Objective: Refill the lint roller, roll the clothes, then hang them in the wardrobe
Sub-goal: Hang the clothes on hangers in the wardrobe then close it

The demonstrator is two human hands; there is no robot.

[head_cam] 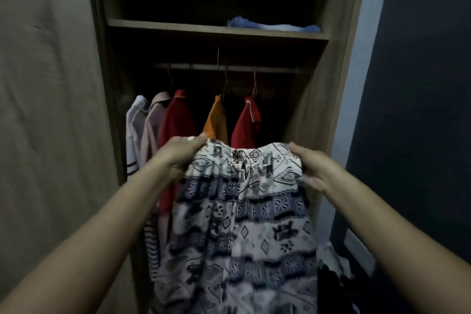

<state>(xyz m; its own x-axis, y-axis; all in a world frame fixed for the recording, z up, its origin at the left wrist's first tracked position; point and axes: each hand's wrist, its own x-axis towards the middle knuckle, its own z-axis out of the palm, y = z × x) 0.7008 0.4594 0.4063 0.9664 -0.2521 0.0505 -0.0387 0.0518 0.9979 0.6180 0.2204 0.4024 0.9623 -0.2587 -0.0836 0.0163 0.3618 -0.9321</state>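
We are holding the patterned garment [242, 211] before the wardrobe [328, 71], left hand [178, 158] and right hand [313, 168] each with grip curled round a top corner.

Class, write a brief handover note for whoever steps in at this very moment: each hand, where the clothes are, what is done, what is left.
Left hand grips the patterned garment at its top left corner; right hand grips the top right.
The garment hangs between them before the open wardrobe.
Done: several tops hang on the rail.
Left: hang this garment on the rail; no hanger on it shows. Lint roller not in view.
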